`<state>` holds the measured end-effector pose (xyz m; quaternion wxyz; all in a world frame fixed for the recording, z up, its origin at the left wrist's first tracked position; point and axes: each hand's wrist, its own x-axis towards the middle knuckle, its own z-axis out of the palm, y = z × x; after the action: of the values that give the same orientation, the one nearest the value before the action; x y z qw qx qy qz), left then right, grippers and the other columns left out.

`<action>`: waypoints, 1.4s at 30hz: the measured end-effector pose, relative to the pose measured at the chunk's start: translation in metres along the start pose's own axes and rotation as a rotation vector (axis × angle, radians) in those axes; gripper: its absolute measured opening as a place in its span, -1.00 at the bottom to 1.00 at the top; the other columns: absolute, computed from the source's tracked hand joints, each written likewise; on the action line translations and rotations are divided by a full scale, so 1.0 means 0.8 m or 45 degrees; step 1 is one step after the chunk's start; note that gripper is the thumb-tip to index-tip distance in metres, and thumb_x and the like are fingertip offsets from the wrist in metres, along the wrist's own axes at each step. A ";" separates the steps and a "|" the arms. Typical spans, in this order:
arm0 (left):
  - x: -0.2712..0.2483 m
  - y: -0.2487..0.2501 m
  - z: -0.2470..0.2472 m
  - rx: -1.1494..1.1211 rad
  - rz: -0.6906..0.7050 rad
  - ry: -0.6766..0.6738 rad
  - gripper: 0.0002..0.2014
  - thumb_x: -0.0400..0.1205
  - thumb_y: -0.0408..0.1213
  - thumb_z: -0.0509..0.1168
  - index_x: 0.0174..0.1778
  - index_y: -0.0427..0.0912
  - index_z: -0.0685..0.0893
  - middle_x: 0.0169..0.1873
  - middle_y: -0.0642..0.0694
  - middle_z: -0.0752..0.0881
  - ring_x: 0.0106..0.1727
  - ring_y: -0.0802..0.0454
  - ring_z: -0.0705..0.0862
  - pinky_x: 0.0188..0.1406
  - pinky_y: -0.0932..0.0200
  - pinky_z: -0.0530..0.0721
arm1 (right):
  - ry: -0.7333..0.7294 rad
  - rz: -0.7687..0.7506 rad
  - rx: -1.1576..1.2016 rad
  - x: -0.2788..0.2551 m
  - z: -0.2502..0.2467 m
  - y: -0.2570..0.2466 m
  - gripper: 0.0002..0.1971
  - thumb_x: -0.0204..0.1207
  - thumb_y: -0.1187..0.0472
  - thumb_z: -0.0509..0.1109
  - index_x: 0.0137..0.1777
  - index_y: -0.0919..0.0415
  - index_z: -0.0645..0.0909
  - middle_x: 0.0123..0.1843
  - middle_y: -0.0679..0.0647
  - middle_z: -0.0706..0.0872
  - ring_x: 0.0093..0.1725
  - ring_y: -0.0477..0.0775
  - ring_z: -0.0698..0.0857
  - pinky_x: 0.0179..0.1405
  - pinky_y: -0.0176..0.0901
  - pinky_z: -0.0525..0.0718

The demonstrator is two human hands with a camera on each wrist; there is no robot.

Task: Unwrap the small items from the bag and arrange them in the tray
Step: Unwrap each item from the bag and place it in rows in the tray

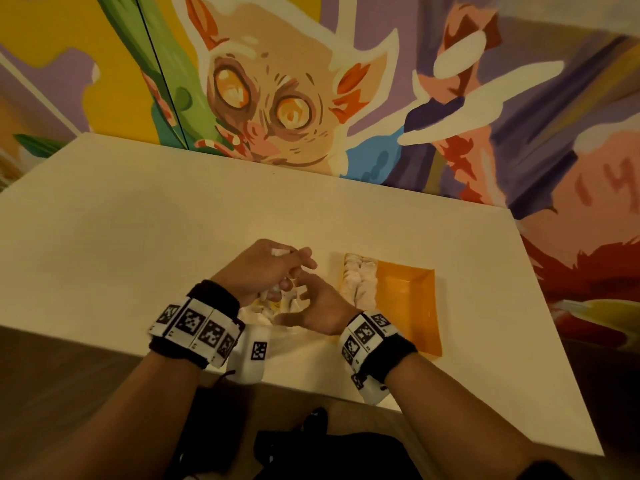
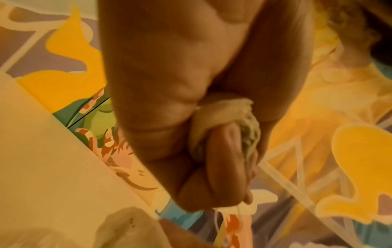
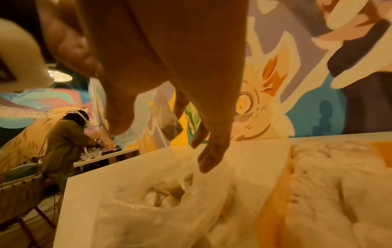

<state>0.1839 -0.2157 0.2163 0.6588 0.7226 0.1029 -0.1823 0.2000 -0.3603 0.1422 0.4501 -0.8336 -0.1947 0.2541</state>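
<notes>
While our left hand [image 2: 191, 117] grips a small wrapped item [image 2: 229, 117], our right hand [image 1: 318, 306] hangs loose-fingered over the bag [image 3: 161, 209], beside the tray [image 1: 415, 299].

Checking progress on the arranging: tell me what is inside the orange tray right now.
The orange tray holds two rows of pale, whitish small items packed against its left end; the rest shows bare orange floor. What lies beneath those items cannot be seen.

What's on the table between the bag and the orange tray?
Nothing: in the right wrist view a narrow strip of bare table separates the bag from the tray. The head view agrees.
</notes>
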 end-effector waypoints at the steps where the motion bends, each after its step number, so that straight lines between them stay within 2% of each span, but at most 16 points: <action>1: -0.003 0.005 -0.002 -0.005 -0.002 -0.025 -0.65 0.68 -0.07 0.31 -0.01 -0.33 0.78 -0.44 -0.06 0.55 -0.50 0.08 0.41 -0.60 0.27 0.27 | 0.034 -0.014 0.017 0.004 0.009 -0.001 -0.44 0.44 0.14 0.58 0.41 0.08 0.50 0.07 -0.27 0.52 -0.02 -0.25 0.51 0.01 -0.38 0.48; 2: -0.006 0.008 -0.005 -0.013 -0.002 -0.048 -0.65 0.68 -0.07 0.31 0.01 -0.34 0.78 -0.45 -0.05 0.55 -0.50 0.09 0.41 -0.60 0.27 0.27 | 0.095 -0.029 0.036 0.007 0.018 -0.001 -0.54 0.46 0.11 0.56 0.34 0.11 0.58 0.09 -0.16 0.61 -0.02 -0.17 0.56 0.03 -0.29 0.53; 4: -0.011 0.011 -0.012 -0.035 0.000 -0.064 -0.64 0.68 -0.07 0.31 0.03 -0.36 0.77 -0.43 -0.04 0.53 -0.50 0.09 0.40 -0.62 0.27 0.25 | 0.209 -0.003 0.115 0.010 0.024 0.002 -0.70 0.50 0.03 0.48 0.15 0.18 0.69 0.01 0.14 0.73 -0.08 0.03 0.67 0.00 0.07 0.68; 6: -0.012 0.006 -0.023 -0.044 0.002 -0.031 -0.65 0.68 -0.09 0.30 0.04 -0.37 0.75 -0.39 -0.06 0.52 -0.48 0.07 0.41 -0.64 0.27 0.26 | 0.213 0.035 0.219 0.009 0.021 0.003 -0.76 0.56 0.03 0.43 -0.01 0.22 0.71 -0.13 0.27 0.76 -0.21 0.19 0.73 -0.13 0.19 0.73; 8: -0.012 -0.006 -0.033 -0.035 -0.011 0.036 -0.68 0.69 -0.13 0.30 0.05 -0.37 0.74 -0.32 -0.12 0.55 -0.46 0.03 0.45 -0.65 0.28 0.26 | 0.203 0.040 0.231 0.000 0.015 0.003 -0.87 0.63 0.07 0.37 -0.03 0.09 0.70 -0.11 0.23 0.78 -0.19 0.25 0.77 -0.16 0.13 0.74; 11: -0.011 -0.029 -0.041 -0.026 -0.098 0.091 -0.75 0.69 -0.20 0.31 0.05 -0.35 0.74 -0.27 -0.17 0.63 -0.46 0.00 0.50 -0.64 0.32 0.24 | 0.238 0.001 0.265 -0.017 0.008 0.011 -0.86 0.63 0.01 0.36 -0.06 -0.05 0.74 -0.11 0.17 0.78 -0.18 0.28 0.76 -0.21 0.10 0.74; 17: -0.005 -0.069 -0.036 -0.208 -0.276 0.057 -0.76 0.64 -0.22 0.38 0.11 -0.30 0.75 -0.24 -0.13 0.67 -0.41 -0.02 0.57 -0.69 0.35 0.21 | 0.261 0.044 0.336 -0.036 -0.006 0.023 -0.88 0.61 0.13 0.41 -0.01 0.09 0.77 -0.11 0.05 0.79 -0.26 0.17 0.78 -0.18 0.03 0.80; 21: -0.005 -0.074 -0.030 -0.393 -0.352 0.098 -0.76 0.65 -0.22 0.34 0.14 -0.28 0.72 -0.22 -0.11 0.70 -0.26 -0.10 0.66 -0.75 0.39 0.16 | 0.308 0.100 0.336 -0.041 -0.022 0.025 -0.89 0.61 0.14 0.41 -0.05 0.12 0.75 -0.19 0.06 0.75 -0.39 -0.07 0.71 -0.43 -0.33 0.63; 22: -0.005 -0.075 -0.029 -0.438 -0.367 0.106 -0.78 0.66 -0.23 0.33 0.13 -0.27 0.71 -0.19 -0.13 0.71 -0.21 -0.12 0.70 -0.76 0.39 0.14 | 0.311 0.102 0.342 -0.042 -0.024 0.026 -0.90 0.61 0.14 0.41 -0.06 0.12 0.74 -0.17 0.08 0.75 -0.38 -0.05 0.71 -0.41 -0.32 0.65; 24: -0.001 -0.077 -0.027 -0.535 -0.389 0.148 -0.81 0.70 -0.29 0.27 0.14 -0.28 0.69 -0.15 -0.17 0.76 -0.13 -0.18 0.77 -0.79 0.41 0.16 | 0.303 0.086 0.369 -0.040 -0.026 0.028 -0.89 0.61 0.14 0.41 -0.08 0.13 0.74 -0.12 0.12 0.75 -0.34 -0.01 0.72 -0.31 -0.15 0.75; 27: 0.007 -0.083 -0.026 -0.621 -0.393 0.222 -0.79 0.72 -0.37 0.22 0.21 -0.31 0.68 -0.14 -0.17 0.81 0.05 -0.33 0.78 -0.81 0.40 0.22 | 0.311 0.079 0.434 -0.038 -0.026 0.026 -0.85 0.63 0.16 0.38 -0.13 0.15 0.71 -0.18 0.08 0.73 -0.35 -0.01 0.72 -0.24 0.04 0.76; 29: 0.012 -0.088 -0.026 -0.640 -0.383 0.241 -0.79 0.70 -0.40 0.25 0.21 -0.31 0.68 -0.21 -0.14 0.81 -0.11 -0.27 0.81 -0.82 0.38 0.28 | 0.327 0.075 0.481 -0.037 -0.029 0.023 -0.85 0.64 0.18 0.36 -0.15 0.15 0.69 -0.23 0.07 0.73 -0.36 -0.01 0.70 -0.26 0.03 0.74; 32: 0.017 -0.095 -0.027 -0.693 -0.378 0.249 -0.80 0.72 -0.39 0.22 0.20 -0.31 0.66 -0.25 -0.14 0.76 -0.30 -0.13 0.79 -0.81 0.39 0.32 | 0.343 0.058 0.583 -0.038 -0.032 0.018 -0.87 0.65 0.23 0.34 -0.10 0.22 0.68 -0.24 0.07 0.70 -0.39 -0.09 0.70 -0.34 -0.12 0.74; 35: 0.019 -0.097 -0.027 -0.630 -0.349 0.244 -0.82 0.71 -0.31 0.26 0.17 -0.28 0.67 -0.25 -0.13 0.67 -0.42 0.00 0.64 -0.78 0.40 0.26 | 0.373 0.046 0.657 -0.037 -0.033 0.019 -0.85 0.64 0.25 0.34 -0.02 0.35 0.67 -0.20 0.16 0.70 -0.40 -0.09 0.71 -0.34 -0.17 0.75; 38: 0.017 -0.089 -0.020 -0.414 -0.251 0.195 -0.77 0.66 -0.14 0.36 0.10 -0.23 0.73 -0.29 -0.08 0.58 -0.46 0.05 0.47 -0.73 0.38 0.18 | 0.412 0.044 0.656 -0.035 -0.032 0.020 -0.87 0.62 0.21 0.39 -0.07 0.26 0.71 -0.11 0.19 0.67 -0.30 0.02 0.69 -0.27 -0.12 0.77; 42: 0.011 -0.074 -0.008 -0.177 -0.128 0.057 -0.70 0.54 -0.01 0.48 0.10 -0.08 0.77 -0.38 0.02 0.60 -0.43 0.06 0.45 -0.65 0.35 0.13 | 0.461 0.014 0.593 -0.033 -0.031 0.018 -0.90 0.58 0.15 0.43 -0.12 0.11 0.75 -0.12 0.07 0.73 -0.17 -0.02 0.70 -0.23 -0.08 0.77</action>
<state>0.1695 -0.2035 0.1592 0.6950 0.6729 0.1661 -0.1911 0.1954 -0.3984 0.1476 0.6554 -0.7406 -0.0431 0.1417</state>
